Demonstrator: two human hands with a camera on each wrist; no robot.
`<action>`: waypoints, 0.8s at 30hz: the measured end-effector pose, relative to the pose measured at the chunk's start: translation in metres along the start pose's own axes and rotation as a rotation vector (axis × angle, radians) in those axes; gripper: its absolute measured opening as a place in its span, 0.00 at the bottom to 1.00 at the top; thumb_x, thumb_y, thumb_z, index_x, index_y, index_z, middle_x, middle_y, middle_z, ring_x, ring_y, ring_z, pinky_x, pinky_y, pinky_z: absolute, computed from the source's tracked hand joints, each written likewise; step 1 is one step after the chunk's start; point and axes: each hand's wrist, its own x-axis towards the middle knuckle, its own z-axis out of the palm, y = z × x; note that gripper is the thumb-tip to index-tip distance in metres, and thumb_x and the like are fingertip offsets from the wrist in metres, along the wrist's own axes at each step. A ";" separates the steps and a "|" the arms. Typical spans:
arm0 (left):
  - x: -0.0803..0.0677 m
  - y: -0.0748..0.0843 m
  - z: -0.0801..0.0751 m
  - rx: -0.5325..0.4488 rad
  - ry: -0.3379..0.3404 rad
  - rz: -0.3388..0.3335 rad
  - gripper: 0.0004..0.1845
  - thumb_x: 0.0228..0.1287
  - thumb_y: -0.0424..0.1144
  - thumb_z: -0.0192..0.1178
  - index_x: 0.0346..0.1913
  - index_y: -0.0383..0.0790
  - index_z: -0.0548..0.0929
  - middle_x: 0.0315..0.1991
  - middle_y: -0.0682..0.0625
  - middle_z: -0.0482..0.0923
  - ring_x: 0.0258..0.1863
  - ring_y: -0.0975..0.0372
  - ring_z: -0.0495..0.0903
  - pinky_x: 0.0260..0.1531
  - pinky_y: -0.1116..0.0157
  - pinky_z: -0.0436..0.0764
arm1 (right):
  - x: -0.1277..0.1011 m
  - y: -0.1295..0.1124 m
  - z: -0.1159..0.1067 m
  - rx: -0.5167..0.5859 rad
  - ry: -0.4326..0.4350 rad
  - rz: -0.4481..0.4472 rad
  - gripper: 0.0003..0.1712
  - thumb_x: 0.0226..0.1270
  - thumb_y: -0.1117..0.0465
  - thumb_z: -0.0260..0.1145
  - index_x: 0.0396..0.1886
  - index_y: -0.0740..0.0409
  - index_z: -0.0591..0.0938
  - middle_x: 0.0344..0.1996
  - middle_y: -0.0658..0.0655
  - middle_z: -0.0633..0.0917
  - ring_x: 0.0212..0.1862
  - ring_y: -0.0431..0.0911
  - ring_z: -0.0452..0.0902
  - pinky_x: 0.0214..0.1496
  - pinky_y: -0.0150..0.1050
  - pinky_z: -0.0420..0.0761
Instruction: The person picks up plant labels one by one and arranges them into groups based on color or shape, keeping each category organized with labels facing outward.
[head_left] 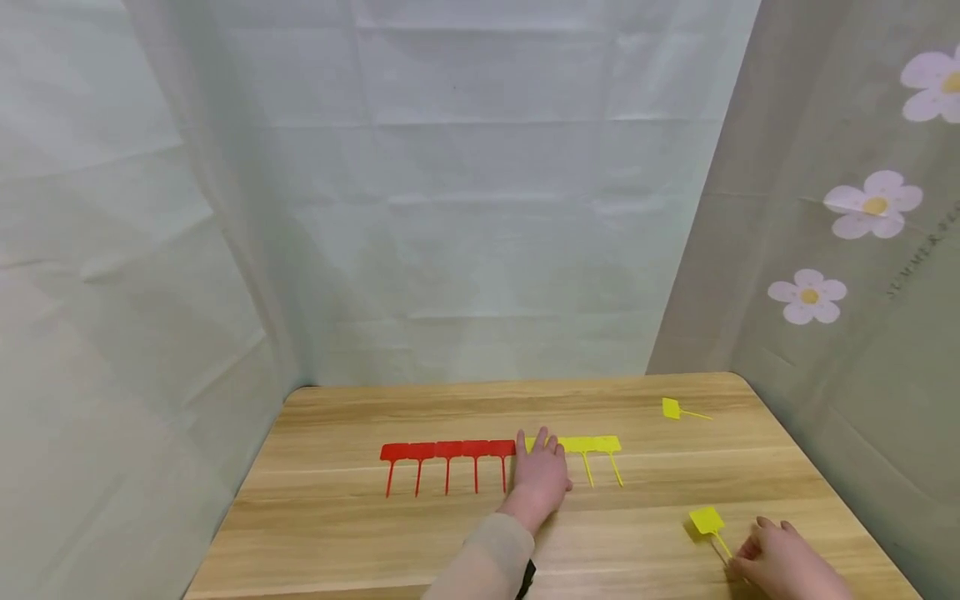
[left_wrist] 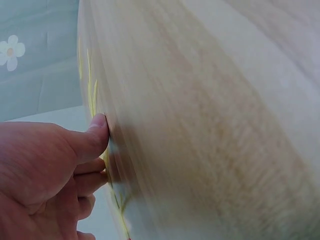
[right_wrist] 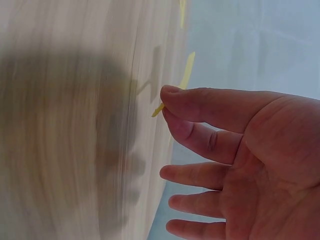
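A row of several red tags [head_left: 448,449] with thin stems lies on the wooden table, stems toward me. Yellow tags [head_left: 592,444] of the same shape carry the row on to the right. My left hand [head_left: 542,479] rests, fingers spread, where red meets yellow and hides part of the row; its thumb [left_wrist: 99,131] lies along the table by the yellow stems. Front right, my right hand [head_left: 783,557] pinches the stem end of another yellow tag [head_left: 707,521] between thumb and index finger. The head of this tag is raised, casting a shadow on the table.
One more loose yellow tag [head_left: 671,408] lies near the back right of the table [head_left: 315,533], its stem pointing right. Pale cloth [head_left: 480,208] hangs behind and at both sides, with printed flowers [head_left: 807,297] on the right.
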 end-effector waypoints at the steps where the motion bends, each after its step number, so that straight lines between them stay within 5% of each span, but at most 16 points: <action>1: 0.001 0.000 0.001 -0.004 -0.001 0.002 0.36 0.73 0.61 0.64 0.78 0.50 0.76 0.79 0.57 0.69 0.84 0.59 0.57 0.80 0.43 0.55 | 0.001 -0.002 0.000 -0.008 0.013 -0.018 0.13 0.64 0.53 0.78 0.31 0.57 0.85 0.45 0.71 0.83 0.56 0.84 0.70 0.59 0.75 0.74; 5: 0.002 -0.002 0.002 -0.028 0.001 0.007 0.37 0.73 0.61 0.65 0.79 0.49 0.75 0.79 0.57 0.70 0.84 0.59 0.56 0.80 0.42 0.55 | 0.002 -0.005 0.003 -0.015 0.028 -0.025 0.12 0.63 0.52 0.77 0.29 0.54 0.86 0.54 0.86 0.77 0.63 0.92 0.60 0.61 0.80 0.70; 13: 0.002 -0.001 0.003 -0.036 0.029 0.002 0.39 0.72 0.58 0.67 0.80 0.47 0.73 0.79 0.56 0.70 0.84 0.58 0.56 0.80 0.42 0.56 | 0.001 -0.008 0.004 -0.007 0.024 0.002 0.11 0.63 0.53 0.78 0.29 0.54 0.87 0.56 0.87 0.76 0.63 0.92 0.60 0.60 0.80 0.70; 20: -0.002 0.001 0.003 -0.030 0.047 0.004 0.40 0.73 0.59 0.66 0.81 0.46 0.71 0.80 0.55 0.68 0.84 0.57 0.55 0.80 0.42 0.56 | -0.003 -0.008 0.002 0.015 0.017 0.021 0.13 0.64 0.54 0.78 0.31 0.57 0.85 0.42 0.70 0.83 0.54 0.80 0.73 0.54 0.70 0.78; 24: -0.004 0.001 0.002 -0.026 0.050 0.015 0.40 0.74 0.59 0.66 0.82 0.46 0.70 0.80 0.55 0.68 0.84 0.57 0.55 0.79 0.41 0.56 | -0.003 -0.012 0.000 0.004 0.050 -0.012 0.12 0.65 0.52 0.77 0.31 0.54 0.87 0.53 0.85 0.79 0.62 0.89 0.64 0.60 0.76 0.72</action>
